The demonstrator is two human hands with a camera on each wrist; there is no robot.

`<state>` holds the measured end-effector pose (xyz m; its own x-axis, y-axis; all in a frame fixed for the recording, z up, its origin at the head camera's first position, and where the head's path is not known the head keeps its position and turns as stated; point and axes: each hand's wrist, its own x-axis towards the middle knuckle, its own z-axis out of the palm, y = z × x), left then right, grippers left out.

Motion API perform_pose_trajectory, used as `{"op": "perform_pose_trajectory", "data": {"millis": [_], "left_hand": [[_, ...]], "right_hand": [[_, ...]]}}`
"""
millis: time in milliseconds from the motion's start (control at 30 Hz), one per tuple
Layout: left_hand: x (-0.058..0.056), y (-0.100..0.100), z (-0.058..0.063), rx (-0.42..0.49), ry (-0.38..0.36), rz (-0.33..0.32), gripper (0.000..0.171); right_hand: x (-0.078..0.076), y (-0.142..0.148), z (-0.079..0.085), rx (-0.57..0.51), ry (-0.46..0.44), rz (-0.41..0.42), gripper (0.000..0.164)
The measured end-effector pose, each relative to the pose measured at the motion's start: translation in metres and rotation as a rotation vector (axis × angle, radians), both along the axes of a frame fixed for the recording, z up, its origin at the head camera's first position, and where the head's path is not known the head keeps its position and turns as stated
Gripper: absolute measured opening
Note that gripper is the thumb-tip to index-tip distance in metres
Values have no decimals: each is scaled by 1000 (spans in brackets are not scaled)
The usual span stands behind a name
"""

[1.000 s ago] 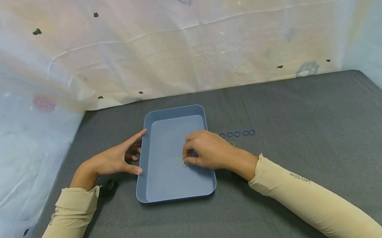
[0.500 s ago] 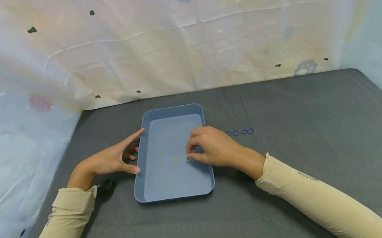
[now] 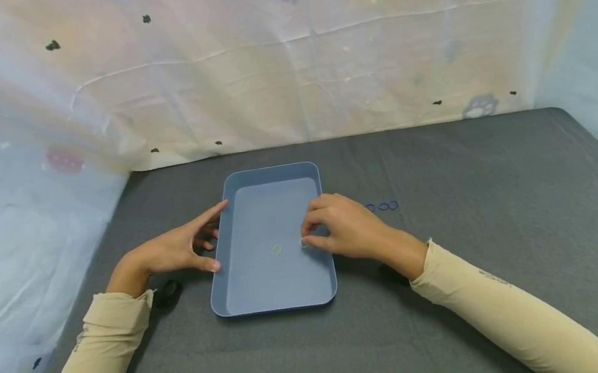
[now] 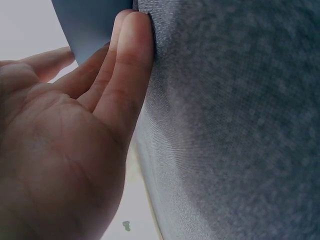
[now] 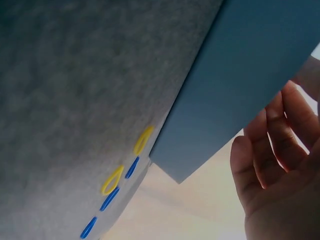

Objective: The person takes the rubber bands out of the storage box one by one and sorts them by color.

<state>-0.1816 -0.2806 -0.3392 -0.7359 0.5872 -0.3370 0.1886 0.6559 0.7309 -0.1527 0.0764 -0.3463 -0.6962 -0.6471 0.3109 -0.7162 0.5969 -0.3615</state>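
Note:
My left hand (image 3: 171, 250) lies along the left wall of a blue-grey rectangular tray (image 3: 267, 288), fingers spread and extended, with thumb and index finger touching the rim. Inside the tray, toward its right side, my right hand (image 3: 344, 228) pinches a small pale-yellow rubber band (image 3: 304, 246) between thumb and index finger. Another yellow rubber band (image 3: 272, 252) lies flat on the tray floor, left of the pinched one. The left wrist view shows the left fingers (image 4: 132, 50) against the tray wall, close to the cloth.
Right of the tray, blue rubber bands (image 3: 393, 209) lie in a row, partly hidden by my right hand. The right wrist view shows yellow bands (image 5: 136, 146) beside blue ones (image 5: 109, 199) on the grey tablecloth (image 3: 479, 219). Dark straps (image 3: 168, 294) circle the wrists. A patterned curtain (image 3: 276, 101) hangs behind.
My right hand has shifted to the right inside the tray with the pinched rubber band, covering more of the blue row. The left hand and the other band in the tray have stayed put.

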Motion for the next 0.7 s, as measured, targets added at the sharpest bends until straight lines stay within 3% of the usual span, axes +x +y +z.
{"op": "perform_pose_trajectory", "data": {"millis": [300,700], "left_hand": [[1,0,0,-6,5,0,116],[1,-1,0,-6,-4,-3,116]], "right_hand": [[-2,9,0,-76,45,1,4],[-5,26,0,-89,45,-35,4]]}}
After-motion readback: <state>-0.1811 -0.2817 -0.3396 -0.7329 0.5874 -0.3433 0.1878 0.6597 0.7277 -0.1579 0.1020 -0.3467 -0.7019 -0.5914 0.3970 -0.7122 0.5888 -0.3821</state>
